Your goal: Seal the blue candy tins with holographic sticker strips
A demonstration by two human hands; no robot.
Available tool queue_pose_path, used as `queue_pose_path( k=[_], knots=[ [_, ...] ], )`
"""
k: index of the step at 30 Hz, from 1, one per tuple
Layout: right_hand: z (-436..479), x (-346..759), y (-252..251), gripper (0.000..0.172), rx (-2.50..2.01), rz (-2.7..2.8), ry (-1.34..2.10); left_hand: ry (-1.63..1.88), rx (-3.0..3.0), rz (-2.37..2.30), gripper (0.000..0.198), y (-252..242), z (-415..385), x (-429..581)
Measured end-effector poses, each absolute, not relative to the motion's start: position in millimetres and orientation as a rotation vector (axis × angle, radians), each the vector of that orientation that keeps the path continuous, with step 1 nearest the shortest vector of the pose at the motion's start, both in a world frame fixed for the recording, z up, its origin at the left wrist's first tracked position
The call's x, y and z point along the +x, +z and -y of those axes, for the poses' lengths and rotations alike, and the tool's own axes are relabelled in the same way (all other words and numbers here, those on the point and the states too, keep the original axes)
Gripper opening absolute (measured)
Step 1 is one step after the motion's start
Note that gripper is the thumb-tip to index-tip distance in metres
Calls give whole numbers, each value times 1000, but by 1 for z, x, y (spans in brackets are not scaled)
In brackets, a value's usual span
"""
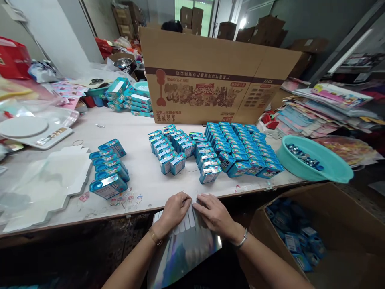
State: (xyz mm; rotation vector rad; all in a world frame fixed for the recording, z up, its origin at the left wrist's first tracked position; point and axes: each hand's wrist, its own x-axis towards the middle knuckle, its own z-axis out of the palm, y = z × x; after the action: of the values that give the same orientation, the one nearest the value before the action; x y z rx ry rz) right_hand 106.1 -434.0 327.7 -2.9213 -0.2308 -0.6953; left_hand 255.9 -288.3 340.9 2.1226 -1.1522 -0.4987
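A shiny holographic sticker sheet (188,255) with white strips near its top lies below the table's front edge. My left hand (175,212) is closed in a pinch at the top of the sheet. Beside it my right hand (218,218) grips the sheet's top edge, thumb and fingers close together. Their fingertips almost meet there, and what lies right between them is hard to make out. Beyond the hands, small blue boxes stand on the table: a loose group (177,162), a dense block of rows (240,154) and a short row (108,186) at the left.
A large printed carton (210,56) stands behind the boxes. At the right is a turquoise basin (337,160) holding shiny round pieces, above an open cardboard box (343,224) with blue boxes inside. A white scale (57,136) and stacked blue packs (136,98) sit left.
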Motion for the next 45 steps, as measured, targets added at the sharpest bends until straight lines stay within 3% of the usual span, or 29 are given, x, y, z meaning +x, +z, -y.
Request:
queue_pose_path(
  k=[11, 18, 27, 39, 45],
  knots=[
    [438, 96, 343, 38, -2953, 412, -734, -453, 2117, 1152, 26, 328, 290, 260],
    [434, 95, 371, 23, -2890, 429, -781, -364, 2141, 1180, 24, 324, 289, 262],
    [439, 114, 354, 36, -2987, 343, -378, -283, 1973, 1188, 24, 322, 285, 256],
    [435, 109, 357, 25, -2986, 456, -683, -303, 2060, 1235, 24, 318, 289, 255],
    [422, 103, 404, 24, -2728, 319, -637, -254, 2212, 1289, 30, 303, 284, 256]
  ],
)
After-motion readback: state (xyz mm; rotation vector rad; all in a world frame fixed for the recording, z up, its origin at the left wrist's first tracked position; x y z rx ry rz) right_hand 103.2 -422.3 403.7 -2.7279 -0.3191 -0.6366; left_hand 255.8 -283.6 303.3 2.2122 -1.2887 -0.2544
